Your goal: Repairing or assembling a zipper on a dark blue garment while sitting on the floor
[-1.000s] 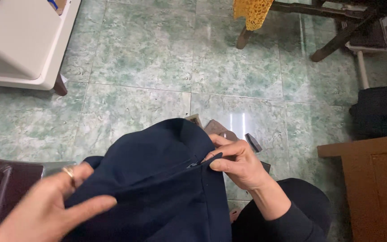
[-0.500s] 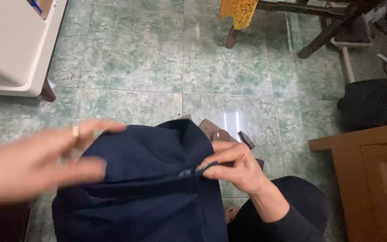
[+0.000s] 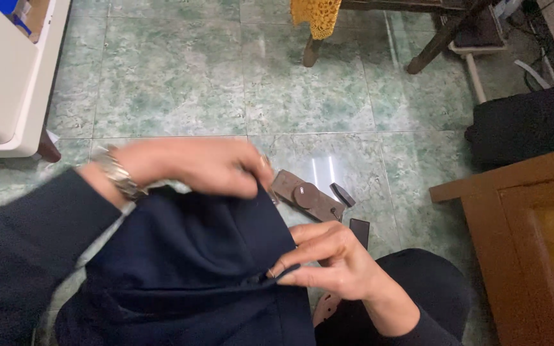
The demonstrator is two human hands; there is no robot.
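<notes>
A dark navy garment (image 3: 193, 269) lies bunched over my lap. My left hand (image 3: 193, 168), with a metal watch on the wrist, reaches across and grips the garment's upper edge near its top right corner. My right hand (image 3: 331, 264) pinches the garment's right edge at a small zipper end, fingers closed on the cloth. The two hands hold the cloth between them, about a hand's width apart.
A brown sandal (image 3: 308, 196) lies on the green tiled floor (image 3: 290, 90) just beyond the garment. A white cabinet (image 3: 8, 77) stands far left, a wooden cabinet (image 3: 533, 243) right, a black bag (image 3: 520, 128) behind it, chair legs and a yellow cloth (image 3: 315, 14) at the top.
My left hand has swept from the lower left across to the garment's top edge and closed on it. My right hand has kept its pinch on the zipper edge.
</notes>
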